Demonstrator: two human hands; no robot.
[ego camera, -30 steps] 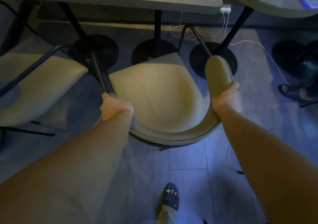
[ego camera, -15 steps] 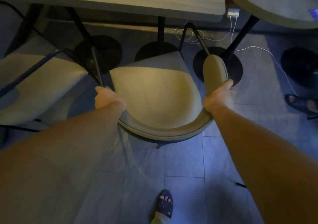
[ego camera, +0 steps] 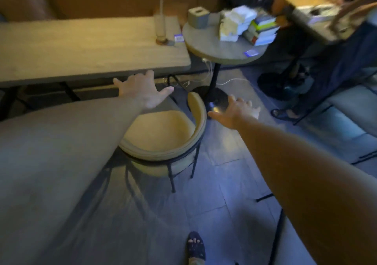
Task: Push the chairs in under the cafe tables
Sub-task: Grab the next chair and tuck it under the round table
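A cream cushioned chair (ego camera: 161, 134) with a curved backrest and thin black legs stands with its front tucked under the long wooden table (ego camera: 81, 48). My left hand (ego camera: 142, 90) hovers above the chair's front, fingers spread, holding nothing. To the right of the backrest's tip, my right hand (ego camera: 234, 109) is also open with fingers apart, clear of the chair. Neither hand touches the chair.
A round table (ego camera: 220, 50) with a black pedestal carries a tissue box, napkins and stacked books. A tall glass (ego camera: 160, 26) stands on the long table. White cables trail on the floor. Another person's legs (ego camera: 289, 109) are at right. My sandalled foot (ego camera: 195, 248) is below.
Both hands have let go of the chair's backrest and opened. The view has lifted and pulled back, so the table tops now show.
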